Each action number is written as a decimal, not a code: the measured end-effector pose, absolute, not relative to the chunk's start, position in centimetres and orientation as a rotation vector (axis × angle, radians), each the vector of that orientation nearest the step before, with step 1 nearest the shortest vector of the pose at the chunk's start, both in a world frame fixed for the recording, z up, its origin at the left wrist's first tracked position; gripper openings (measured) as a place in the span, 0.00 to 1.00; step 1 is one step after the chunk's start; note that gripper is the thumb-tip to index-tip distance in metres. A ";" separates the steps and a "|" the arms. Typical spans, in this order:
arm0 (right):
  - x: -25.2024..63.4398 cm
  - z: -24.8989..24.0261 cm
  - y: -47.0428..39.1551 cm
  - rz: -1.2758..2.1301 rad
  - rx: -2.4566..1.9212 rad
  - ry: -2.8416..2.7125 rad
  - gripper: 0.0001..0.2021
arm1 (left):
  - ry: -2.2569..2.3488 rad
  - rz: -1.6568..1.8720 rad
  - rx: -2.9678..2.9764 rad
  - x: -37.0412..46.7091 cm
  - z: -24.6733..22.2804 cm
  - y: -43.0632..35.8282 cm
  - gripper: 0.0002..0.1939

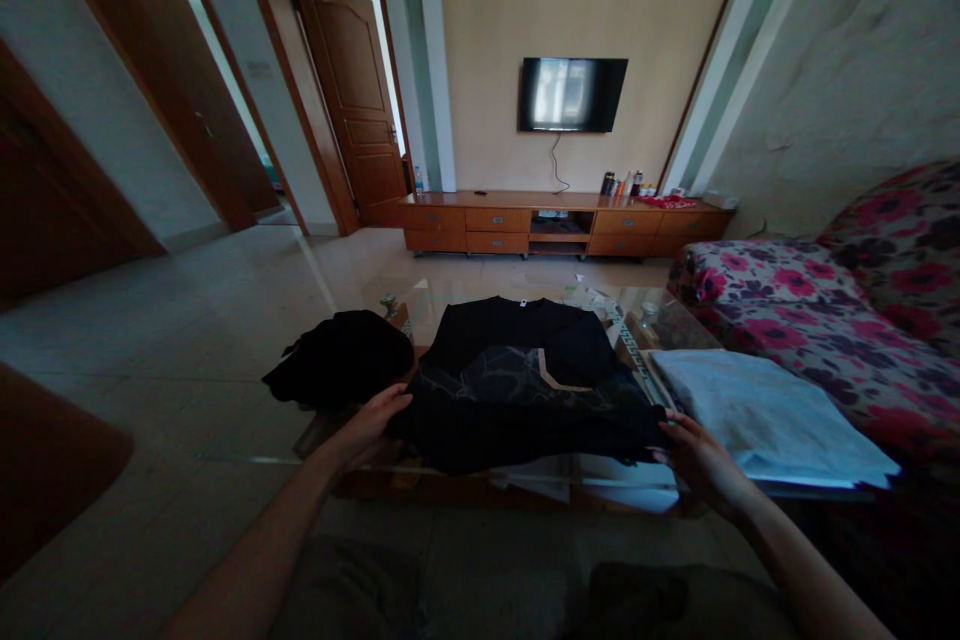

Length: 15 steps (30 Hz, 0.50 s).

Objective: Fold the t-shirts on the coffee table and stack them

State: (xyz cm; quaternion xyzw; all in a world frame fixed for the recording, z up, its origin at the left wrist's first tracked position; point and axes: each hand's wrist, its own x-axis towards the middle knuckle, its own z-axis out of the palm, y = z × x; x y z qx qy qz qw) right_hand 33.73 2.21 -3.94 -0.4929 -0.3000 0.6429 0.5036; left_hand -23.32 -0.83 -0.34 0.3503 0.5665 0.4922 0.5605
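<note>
A black T-shirt (517, 370) with a grey patterned band and a light angular line lies spread on the glass coffee table (690, 320), its collar toward the far side. My left hand (379, 415) grips the shirt's near left edge, with the thumb on top. At the near right edge, my right hand (694, 450) pinches the same shirt. The near hem is lifted a little between the two hands. A heap of black cloth (341, 357) sits to the left of the shirt, close to my left hand.
Light blue folded cloth or a flat bag (772, 410) lies right of the shirt. A floral-covered sofa (795, 320) stands on the right. Beyond the table are a low wooden TV cabinet (499, 220) and a wall-mounted television (574, 95). Small glass items stand at the table's far side.
</note>
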 end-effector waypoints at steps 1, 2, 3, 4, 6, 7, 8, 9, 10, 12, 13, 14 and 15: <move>33.9 -4.1 2.1 1.517 -1.196 -0.745 0.25 | 1.306 1.168 0.869 -23.3 -0.5 -0.6 0.29; 34.0 -4.1 2.0 1.496 -1.203 -0.769 0.27 | 1.282 1.186 0.912 -23.4 -0.6 -0.5 0.31; 34.1 -4.0 1.9 1.488 -1.213 -0.794 0.27 | 1.262 1.201 0.953 -23.6 -0.7 -0.4 0.31; 34.2 -3.8 1.8 1.487 -1.226 -0.819 0.26 | 1.253 1.205 0.989 -23.8 -0.7 -0.4 0.31; 34.3 -3.2 1.6 1.505 -1.240 -0.867 0.22 | 1.249 1.166 1.039 -24.3 -0.5 -0.5 0.25; 34.3 -3.0 1.5 1.523 -1.235 -0.888 0.22 | 1.232 1.132 1.049 -24.5 -0.3 -0.6 0.21; 34.4 -2.7 1.5 1.543 -1.220 -0.909 0.22 | 1.197 1.099 1.050 -24.6 0.0 -0.7 0.19; 34.3 -2.4 1.4 1.562 -1.198 -0.930 0.24 | 1.145 1.074 1.051 -24.7 0.2 -0.9 0.18; 34.3 -2.3 1.4 1.575 -1.178 -0.953 0.26 | 1.087 1.057 1.058 -24.8 0.5 -1.0 0.19; 34.2 -2.0 1.4 1.552 -1.169 -0.989 0.30 | 1.018 1.032 1.109 -24.8 0.9 -1.2 0.26; 34.1 -2.0 1.4 1.519 -1.183 -0.996 0.31 | 1.029 1.021 1.153 -24.8 1.0 -1.3 0.28; 34.0 -2.0 1.4 1.474 -1.201 -0.990 0.30 | 1.071 1.012 1.203 -24.7 1.0 -1.3 0.28; 33.9 -2.0 1.4 1.424 -1.215 -0.977 0.28 | 1.138 1.012 1.253 -24.7 0.9 -1.2 0.27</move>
